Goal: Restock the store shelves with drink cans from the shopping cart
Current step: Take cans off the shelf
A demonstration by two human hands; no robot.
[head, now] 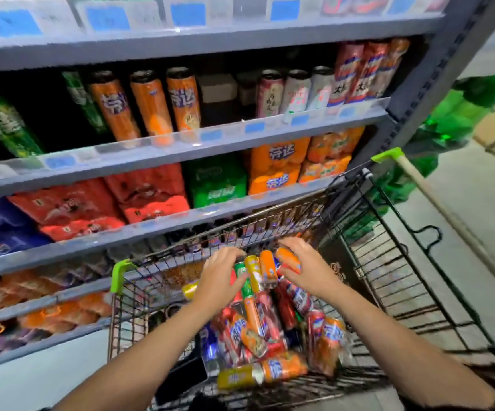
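A wire shopping cart (394, 280) with green corner guards stands against the shelves, filled with several loose drink cans in orange, red, green and yellow. Both my hands are down in the cart. My right hand (305, 266) curls its fingers round an orange can (288, 259) at the top of the pile. My left hand (221, 275) reaches over a green can (241, 272) with fingers spread, touching the pile; whether it grips a can I cannot tell. An upright orange can (267, 268) stands between the hands. Slim orange cans (151, 106) line the upper shelf (181, 149).
The shelf holds green cans (3, 123) at left and pale and red cans (296, 93) at right, with a dark gap (219, 96) between. Lower shelves carry red, green, orange and blue multipacks. The cart's handle (418, 179) points right; green packs (459, 114) and a cardboard box stand beyond.
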